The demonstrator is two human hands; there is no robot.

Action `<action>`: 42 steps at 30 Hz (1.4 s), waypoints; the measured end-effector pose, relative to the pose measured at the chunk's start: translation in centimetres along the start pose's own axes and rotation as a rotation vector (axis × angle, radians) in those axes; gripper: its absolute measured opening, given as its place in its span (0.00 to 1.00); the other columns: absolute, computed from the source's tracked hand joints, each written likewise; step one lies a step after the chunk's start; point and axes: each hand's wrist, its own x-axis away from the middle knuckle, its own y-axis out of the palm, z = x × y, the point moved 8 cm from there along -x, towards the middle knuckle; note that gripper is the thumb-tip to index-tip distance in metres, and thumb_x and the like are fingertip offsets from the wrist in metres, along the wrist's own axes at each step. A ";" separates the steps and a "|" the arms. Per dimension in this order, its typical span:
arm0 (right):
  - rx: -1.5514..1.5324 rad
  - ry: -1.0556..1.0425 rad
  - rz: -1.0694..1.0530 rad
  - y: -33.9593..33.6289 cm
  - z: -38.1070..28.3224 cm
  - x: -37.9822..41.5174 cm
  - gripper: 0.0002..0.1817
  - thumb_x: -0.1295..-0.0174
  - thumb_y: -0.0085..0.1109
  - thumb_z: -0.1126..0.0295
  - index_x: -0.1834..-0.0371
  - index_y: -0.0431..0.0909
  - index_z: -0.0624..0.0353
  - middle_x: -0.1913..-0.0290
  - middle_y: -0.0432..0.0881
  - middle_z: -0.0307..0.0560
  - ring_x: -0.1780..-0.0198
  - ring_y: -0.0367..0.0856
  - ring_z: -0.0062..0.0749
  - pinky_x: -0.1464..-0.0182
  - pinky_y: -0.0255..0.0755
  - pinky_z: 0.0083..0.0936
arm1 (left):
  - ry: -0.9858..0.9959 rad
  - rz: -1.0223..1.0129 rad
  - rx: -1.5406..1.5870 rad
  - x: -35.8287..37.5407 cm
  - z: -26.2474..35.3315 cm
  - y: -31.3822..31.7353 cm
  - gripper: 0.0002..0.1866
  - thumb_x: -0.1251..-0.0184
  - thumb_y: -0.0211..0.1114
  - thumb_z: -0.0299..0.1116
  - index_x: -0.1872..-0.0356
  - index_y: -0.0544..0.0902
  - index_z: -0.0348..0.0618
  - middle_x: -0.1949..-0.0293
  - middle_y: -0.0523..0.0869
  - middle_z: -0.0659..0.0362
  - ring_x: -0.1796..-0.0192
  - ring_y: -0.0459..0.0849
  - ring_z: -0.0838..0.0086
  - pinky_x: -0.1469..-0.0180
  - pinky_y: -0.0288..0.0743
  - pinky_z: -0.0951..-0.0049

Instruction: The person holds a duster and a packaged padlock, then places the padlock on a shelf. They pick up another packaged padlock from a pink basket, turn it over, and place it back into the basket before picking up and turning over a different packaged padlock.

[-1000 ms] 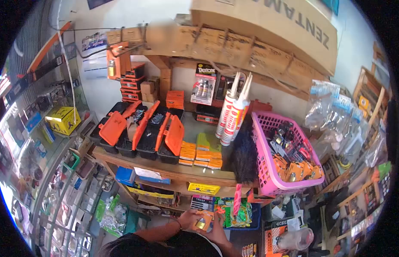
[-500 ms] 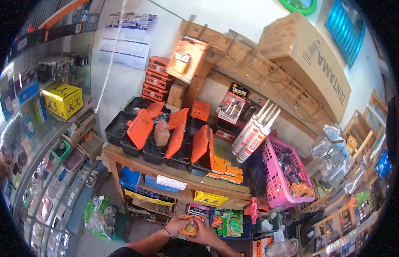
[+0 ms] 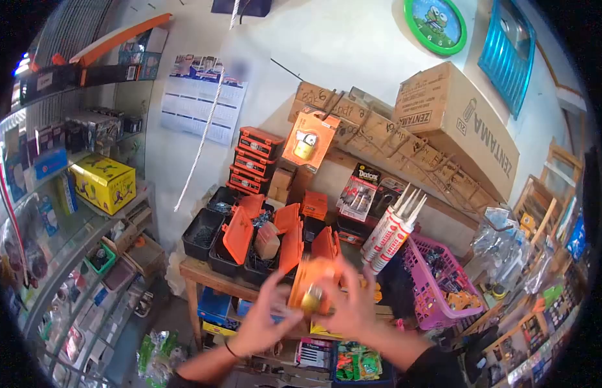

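An orange carded padlock, its brass body facing me, is held up in front of the shelf, slightly blurred. My left hand, with a dark band at the wrist, closes on the left edge of the card. From the other side my right hand grips the right part, near the lock. Another orange padlock pack hangs on a metal hook of the wooden board above. Behind my hands stand black bins with orange lids, holding small hardware.
White sealant tubes and a pink basket of small packs stand on the right. A cardboard box rests on the board. Glass shelving with a yellow box lines the left. Green packets lie low under the table.
Both hands have risen with the padlock pack, from low in front of the table to the level of the bins. My view has tilted upward, showing more of the wall and clock.
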 end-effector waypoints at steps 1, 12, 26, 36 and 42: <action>0.037 -0.029 0.094 -2.1 0.4 -2.3 0.38 0.69 0.70 0.49 0.49 0.68 0.44 0.38 0.57 0.53 0.40 0.64 0.39 0.41 0.47 0.57 | 0.166 -0.015 -0.231 -2.0 4.3 -1.0 0.41 0.49 0.67 0.30 0.36 0.52 0.41 0.58 0.75 0.54 0.66 0.76 0.74 0.62 0.72 0.74; 0.221 -0.126 0.458 -12.9 0.1 -15.5 0.43 0.77 0.74 0.56 0.48 0.67 0.39 0.38 0.58 0.47 0.58 0.74 0.31 0.64 0.55 0.28 | 0.591 0.151 -0.840 -10.3 20.4 -3.0 0.37 0.53 0.64 0.26 0.39 0.59 0.37 0.55 0.67 0.49 0.57 0.73 0.62 0.62 0.73 0.72; -0.022 0.056 0.186 -14.6 0.6 -15.8 0.38 0.66 0.69 0.56 0.45 0.66 0.46 0.41 0.63 0.53 0.50 0.73 0.50 0.51 0.69 0.40 | 0.862 0.251 -0.541 -10.3 22.0 -3.5 0.25 0.51 0.50 0.20 0.46 0.70 0.31 0.62 0.73 0.49 0.62 0.73 0.69 0.64 0.70 0.77; 0.068 0.095 -0.113 -11.8 0.5 -16.5 0.38 0.61 0.66 0.52 0.44 0.62 0.47 0.42 0.62 0.54 0.55 0.76 0.51 0.58 0.73 0.41 | 0.678 0.345 -0.385 -11.7 19.1 -5.0 0.14 0.45 0.49 0.19 0.61 0.81 0.36 0.73 0.72 0.60 0.75 0.67 0.85 0.76 0.60 0.85; 0.220 0.022 0.002 -9.2 1.2 -17.4 0.34 0.60 0.66 0.60 0.47 0.61 0.52 0.43 0.58 0.67 0.68 0.80 0.49 0.68 0.75 0.38 | 0.696 0.320 -0.635 -13.3 16.5 -4.2 0.20 0.48 0.55 0.25 0.50 0.74 0.40 0.63 0.73 0.50 0.62 0.75 0.63 0.61 0.71 0.72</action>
